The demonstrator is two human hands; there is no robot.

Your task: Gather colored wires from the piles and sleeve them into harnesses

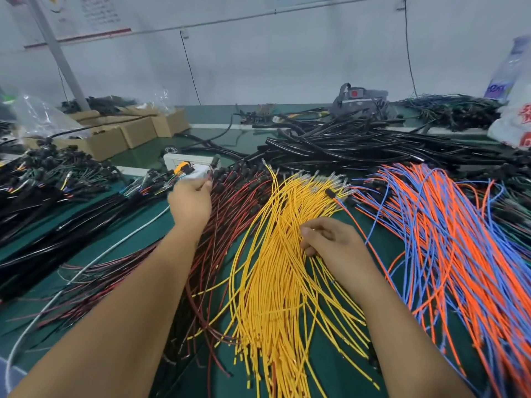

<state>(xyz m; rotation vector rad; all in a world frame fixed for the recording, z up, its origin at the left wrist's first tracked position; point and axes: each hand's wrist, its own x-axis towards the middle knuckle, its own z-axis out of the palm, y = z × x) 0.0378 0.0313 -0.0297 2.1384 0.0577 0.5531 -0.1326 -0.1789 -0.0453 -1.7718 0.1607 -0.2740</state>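
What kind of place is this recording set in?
Most likely a wire-harness assembly bench in a workshop or small factory. A green table carries sorted piles of yellow wires, orange and blue wires and black sleeving, with cardboard boxes of parts at the back left.

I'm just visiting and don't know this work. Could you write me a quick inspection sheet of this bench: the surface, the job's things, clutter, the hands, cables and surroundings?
Surface: green bench top, mostly covered by wires.
Job's things: yellow wire pile in the middle; dark red wire pile to its left; orange and blue wire pile on the right; black sleeving heaped behind.
Clutter: cardboard boxes far left; white plastic bag far right.
Hands: left hand reaches to the far end of the red pile, grip unclear; right hand pinches yellow wires.
Cables: white cable trails across the left side.
Surroundings: pale wall behind.
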